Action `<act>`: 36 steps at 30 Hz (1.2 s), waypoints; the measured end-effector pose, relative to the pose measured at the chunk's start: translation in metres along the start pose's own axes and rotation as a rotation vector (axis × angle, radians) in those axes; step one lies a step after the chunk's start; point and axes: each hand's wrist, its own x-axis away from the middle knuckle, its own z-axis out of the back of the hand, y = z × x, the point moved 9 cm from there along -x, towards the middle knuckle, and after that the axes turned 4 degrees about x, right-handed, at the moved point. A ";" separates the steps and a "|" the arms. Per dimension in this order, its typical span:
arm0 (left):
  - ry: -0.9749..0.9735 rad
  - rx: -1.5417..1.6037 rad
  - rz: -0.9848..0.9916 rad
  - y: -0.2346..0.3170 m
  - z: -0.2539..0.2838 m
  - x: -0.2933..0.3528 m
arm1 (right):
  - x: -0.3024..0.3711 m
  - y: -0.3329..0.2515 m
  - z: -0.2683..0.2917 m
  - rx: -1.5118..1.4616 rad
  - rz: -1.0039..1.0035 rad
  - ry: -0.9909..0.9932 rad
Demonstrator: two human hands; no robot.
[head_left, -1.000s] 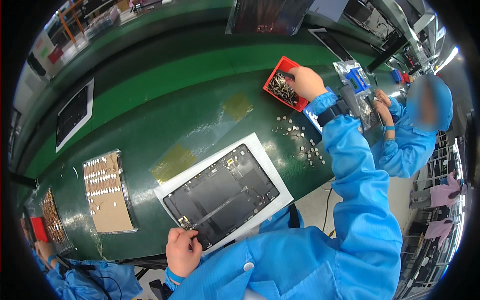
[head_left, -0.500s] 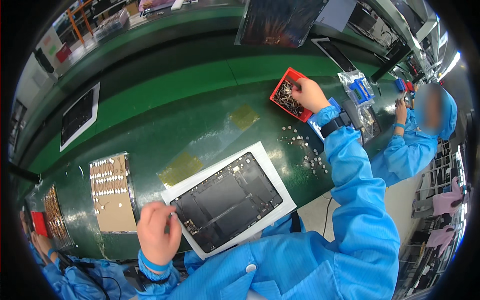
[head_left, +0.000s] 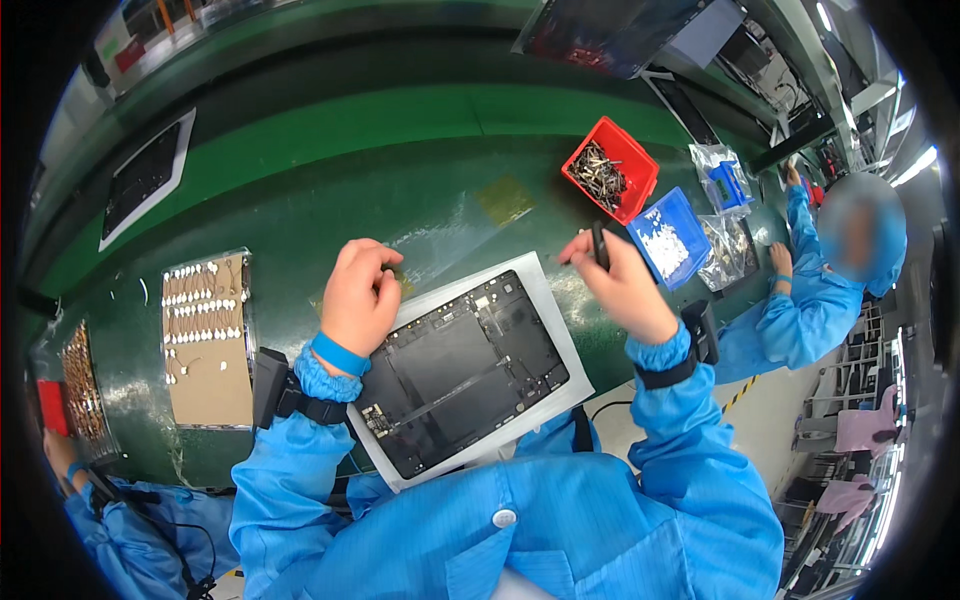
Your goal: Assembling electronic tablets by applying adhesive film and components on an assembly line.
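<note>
The tablet-shaped device [head_left: 465,370], its dark inside exposed, lies slanted on a white sheet [head_left: 560,300] in front of me. Over its upper left corner is my left hand [head_left: 362,295], fingers bent and pinched together; whatever is between the fingertips is too small to make out. My right hand [head_left: 628,285] is closed round a slim black tool [head_left: 600,243], right of the device's upper corner and above the table. Beyond it stands a red bin [head_left: 632,165] of small metal-coloured parts [head_left: 597,175]. Next to that is a blue tray [head_left: 685,213] with small white pieces [head_left: 662,248].
At left, a brown board [head_left: 210,390] carries rows of white-tipped parts. Another device [head_left: 145,180] lies at the far left. Clear bags [head_left: 730,255] sit right of the blue tray. A co-worker in blue [head_left: 800,300] is at right; another person's sleeve [head_left: 150,545] shows at lower left.
My right hand has come back from the red bin toward the device with the black tool. My left hand has moved up and right to the device's top left corner. The view has shifted slightly.
</note>
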 end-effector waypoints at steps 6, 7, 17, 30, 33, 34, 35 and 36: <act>-0.016 0.025 -0.001 -0.001 0.000 0.000 | 0.002 0.011 -0.034 -0.025 -0.104 -0.048; -0.013 0.028 0.005 -0.002 -0.001 0.001 | -0.001 0.019 -0.041 -0.022 -0.106 -0.054; -0.014 0.034 0.015 -0.008 0.000 0.002 | -0.020 0.029 -0.062 0.374 0.050 0.030; -0.007 0.036 0.019 -0.009 0.001 0.003 | -0.015 0.018 -0.069 0.497 0.136 0.068; -0.004 0.049 0.019 -0.009 0.000 0.003 | -0.012 0.018 -0.070 0.549 0.176 0.085; -0.005 0.051 0.020 -0.010 -0.001 0.002 | -0.011 0.018 -0.069 0.570 0.180 0.090; -0.006 0.044 0.004 -0.008 -0.001 0.003 | -0.011 0.018 -0.069 0.569 0.181 0.087; -0.008 0.036 -0.012 -0.007 -0.001 0.003 | -0.012 0.019 -0.069 0.593 0.175 0.091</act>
